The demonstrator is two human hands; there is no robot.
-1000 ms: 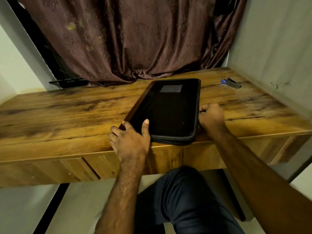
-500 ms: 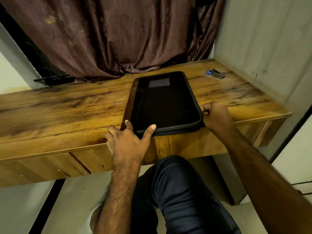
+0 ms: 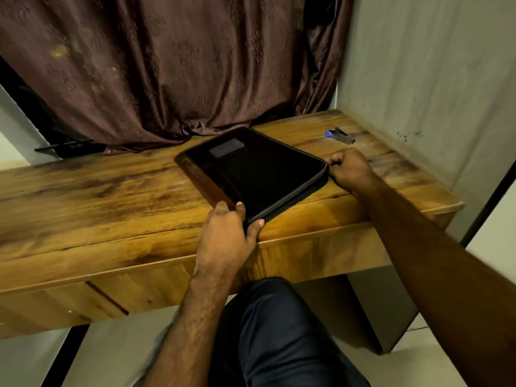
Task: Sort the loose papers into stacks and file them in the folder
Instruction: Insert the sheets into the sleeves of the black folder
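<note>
Head view shows your left hand point(image 3: 223, 236) gripping the closed folder's point(image 3: 257, 174) near corner, right hand point(image 3: 350, 169) pinching its right edge on the counter point(image 3: 97, 196); no papers visible, nothing filed yet.

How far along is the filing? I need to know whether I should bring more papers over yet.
Nothing looks filed. The black folder lies closed on the wooden desk, and no loose papers or stacks are in view. In hand: the left hand holds the folder's near corner while the right hand pinches at its right edge, apparently at the zip. Left: opening it, sorting and filing.
</note>
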